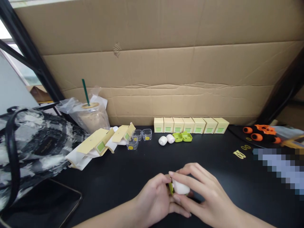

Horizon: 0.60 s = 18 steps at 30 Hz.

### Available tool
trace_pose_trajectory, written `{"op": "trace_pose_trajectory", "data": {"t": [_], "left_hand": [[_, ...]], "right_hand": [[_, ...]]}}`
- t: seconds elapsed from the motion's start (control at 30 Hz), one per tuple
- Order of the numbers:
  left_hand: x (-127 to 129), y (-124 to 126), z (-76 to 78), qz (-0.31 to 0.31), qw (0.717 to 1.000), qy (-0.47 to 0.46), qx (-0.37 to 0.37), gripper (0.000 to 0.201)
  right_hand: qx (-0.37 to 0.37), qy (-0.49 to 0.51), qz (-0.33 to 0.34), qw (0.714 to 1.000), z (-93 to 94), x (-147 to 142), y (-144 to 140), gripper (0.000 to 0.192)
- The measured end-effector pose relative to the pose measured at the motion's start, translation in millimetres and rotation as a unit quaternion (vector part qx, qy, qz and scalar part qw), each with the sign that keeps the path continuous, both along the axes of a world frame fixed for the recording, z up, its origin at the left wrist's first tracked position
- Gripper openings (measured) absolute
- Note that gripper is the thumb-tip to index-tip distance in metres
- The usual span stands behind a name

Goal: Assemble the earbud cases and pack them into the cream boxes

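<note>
My left hand (154, 198) and my right hand (209, 194) meet at the front middle of the black table. Between them is a rounded white case (181, 187), like an earphone case, with a green cover (171, 188) along its left side. The left fingers grip the green cover from the left and below. My right thumb and fingers close round the white case from the right. Part of the cover is hidden by the fingers. Farther back lie two more white cases (162, 140), beside two open green cover halves (186, 136).
Several cream boxes (188, 125) stand in a row at the back. Clear plastic cups (132, 144) with yellow stickers sit left of them, near opened cartons (95, 142). A bagged drink (91, 117), a black-and-white bag (42, 142), yellow bands (239, 154) and an orange-and-black object (263, 131) flank them.
</note>
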<state>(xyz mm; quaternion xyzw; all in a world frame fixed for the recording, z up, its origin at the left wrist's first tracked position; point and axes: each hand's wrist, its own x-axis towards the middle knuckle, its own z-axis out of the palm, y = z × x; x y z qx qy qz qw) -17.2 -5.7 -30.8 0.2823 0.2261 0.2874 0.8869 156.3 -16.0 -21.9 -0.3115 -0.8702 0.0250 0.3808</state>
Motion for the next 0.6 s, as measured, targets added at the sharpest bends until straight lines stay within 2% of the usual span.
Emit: {"op": "trace_pose_trajectory", "data": {"t": [0.17,0.43,0.6], "left_hand": [[-1,1,-1.0,-0.021,1.000,0.010,0.012,0.039],[1,6,-6.6,-0.030,0.999,-0.001,0.021,0.035],[-2,6,-1.6,-0.056,0.997,0.049,0.001,0.040]], "right_hand": [[-0.010,0.008,0.014,1.000,-1.1,1,2,0.041],[-0.050,0.006,-0.011,0.999,0.3,-7,-1,0.039],[-0.051,0.011,-0.015,0.999,0.6,-10,0,0.037]]}}
